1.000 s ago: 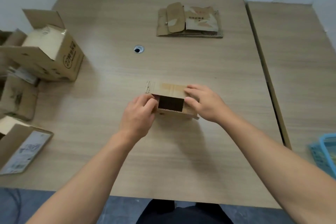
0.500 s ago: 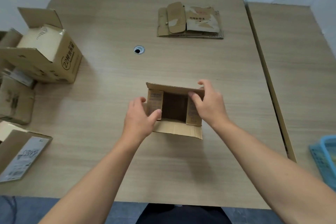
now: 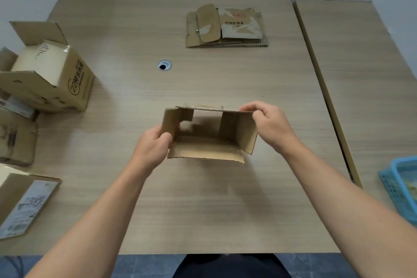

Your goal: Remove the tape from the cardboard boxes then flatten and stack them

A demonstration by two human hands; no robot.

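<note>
I had the small box [image 3: 209, 144] at the middle of the desk [image 3: 203, 205], its open end facing me and its flaps loose. My left hand [image 3: 153, 149] pinched the left side flap and my right hand [image 3: 270, 124] gripped the top right corner. I judged this to be the flattening step. Next I would need to push opposite corners to collapse the box, then carry it to the flattened stack [image 3: 225, 27].

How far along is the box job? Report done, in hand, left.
Done: a flattened stack lies far across the table. In hand: the left hand and right hand hold a small box, flaps open, not yet flat. Left: the printed box and others beside it look unflattened.
</note>
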